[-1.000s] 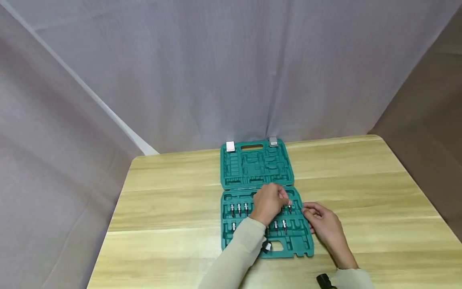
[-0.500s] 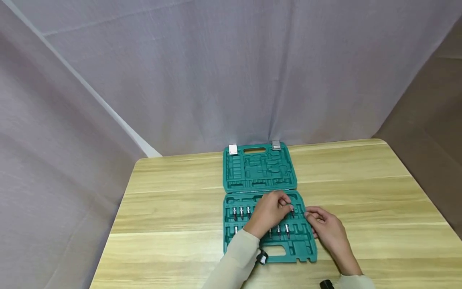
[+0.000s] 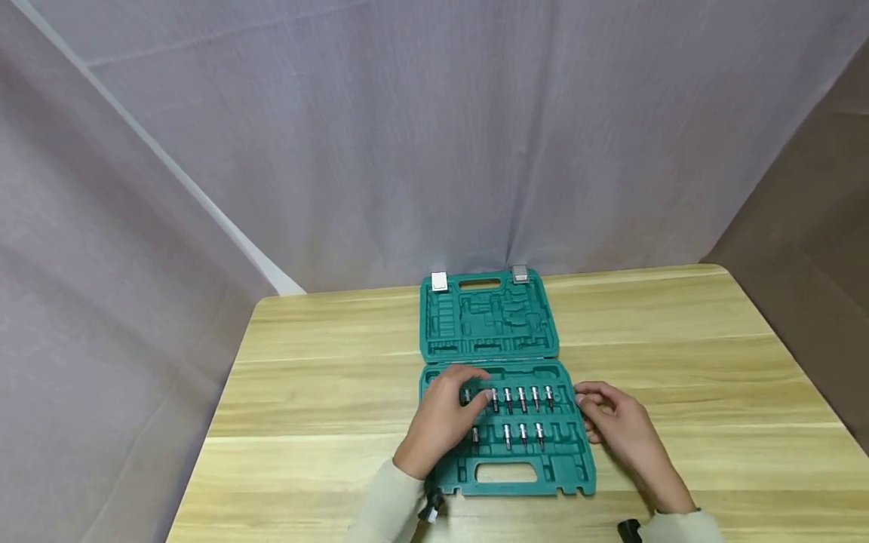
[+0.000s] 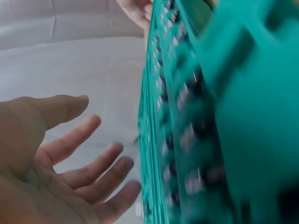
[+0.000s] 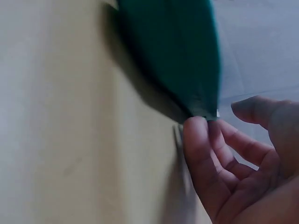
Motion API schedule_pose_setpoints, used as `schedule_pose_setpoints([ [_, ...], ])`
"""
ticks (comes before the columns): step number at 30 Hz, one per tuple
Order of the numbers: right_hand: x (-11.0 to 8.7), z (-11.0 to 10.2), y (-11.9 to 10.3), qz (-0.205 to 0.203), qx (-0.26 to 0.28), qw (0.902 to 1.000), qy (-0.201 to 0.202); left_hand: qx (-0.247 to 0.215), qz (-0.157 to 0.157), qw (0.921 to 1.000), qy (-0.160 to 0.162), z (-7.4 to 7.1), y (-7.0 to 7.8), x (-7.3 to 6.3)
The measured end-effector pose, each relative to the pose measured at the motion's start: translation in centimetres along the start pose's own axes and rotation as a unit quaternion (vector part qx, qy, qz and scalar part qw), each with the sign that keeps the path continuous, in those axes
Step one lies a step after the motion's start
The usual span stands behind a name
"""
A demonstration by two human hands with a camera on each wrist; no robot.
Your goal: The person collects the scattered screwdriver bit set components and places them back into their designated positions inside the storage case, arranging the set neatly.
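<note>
An open green plastic tool case [image 3: 570, 475] lies on the table, its lid folded back. Silver bit sockets [image 3: 522, 398] with dark tips stand in two rows in the near half. My left hand [image 3: 434, 415] is spread over the left part of these rows, thumb and fingers apart, and hides several of them. In the left wrist view that hand [image 4: 70, 154] shows an empty palm beside the case. At the case's right edge rests my right hand [image 3: 621, 422], fingertips touching the rim. From the right wrist, its thumb stands away from the green edge [image 5: 187, 60].
The lid [image 3: 441, 343] leans back towards a grey curtain [image 3: 380, 151] and carries two metal latches [image 3: 439, 281]. Wood-grain tabletop [image 3: 312, 392] extends on both sides of the case. A handle opening [image 3: 505, 473] cuts through the near edge.
My left hand has let go of a bit socket at the right end of the upper row and moved left, its fingers spreading. The right hand stays at the case's edge.
</note>
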State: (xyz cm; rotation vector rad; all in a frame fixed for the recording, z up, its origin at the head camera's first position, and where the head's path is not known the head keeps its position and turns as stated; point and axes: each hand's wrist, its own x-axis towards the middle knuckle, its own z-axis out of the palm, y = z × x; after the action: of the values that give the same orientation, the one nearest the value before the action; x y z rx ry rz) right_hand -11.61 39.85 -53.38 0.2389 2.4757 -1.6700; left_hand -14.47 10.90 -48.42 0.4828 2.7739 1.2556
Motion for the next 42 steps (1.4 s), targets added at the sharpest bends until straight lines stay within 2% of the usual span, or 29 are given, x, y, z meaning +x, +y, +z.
schedule_pose_setpoints([
  [3,0.4,-0.7,-0.7,-0.032,-0.033,0.9989,0.007,0.001,-0.009,0.9996,0.028,-1.0,-1.0,-0.3],
  [5,1.0,-1.2,-1.0,-0.062,-0.075,0.9950,0.019,-0.009,-0.028,0.9983,0.050,-1.5,-1.9,-0.1],
  [10,3.2,-1.7,-1.7,-0.098,-0.134,0.9859,0.019,-0.076,-0.092,0.9892,0.086,-2.5,-4.9,1.3],
  [14,5.5,-1.4,-2.4,-0.090,-0.127,0.9878,-0.004,-0.148,-0.134,0.9767,0.080,-3.3,-7.5,2.4],
  [18,7.8,-1.3,-2.8,-0.086,-0.125,0.9881,-0.025,-0.189,-0.156,0.9671,0.067,-3.8,-9.0,3.2],
  [22,9.5,-1.4,-2.9,-0.063,-0.105,0.9906,-0.061,-0.191,-0.156,0.9679,0.051,-4.1,-9.6,4.0],
  [26,10.4,-1.5,-2.8,-0.033,-0.075,0.9922,-0.094,-0.178,-0.161,0.9703,0.033,-4.2,-9.9,4.5],
  [32,10.3,-1.6,-2.6,-0.027,-0.069,0.9928,-0.094,-0.175,-0.154,0.9717,0.033,-4.1,-10.1,4.8],
  [42,10.2,-1.3,-3.1,-0.031,-0.069,0.9950,-0.065,-0.247,-0.165,0.9538,0.047,-4.3,-10.2,5.3],
])
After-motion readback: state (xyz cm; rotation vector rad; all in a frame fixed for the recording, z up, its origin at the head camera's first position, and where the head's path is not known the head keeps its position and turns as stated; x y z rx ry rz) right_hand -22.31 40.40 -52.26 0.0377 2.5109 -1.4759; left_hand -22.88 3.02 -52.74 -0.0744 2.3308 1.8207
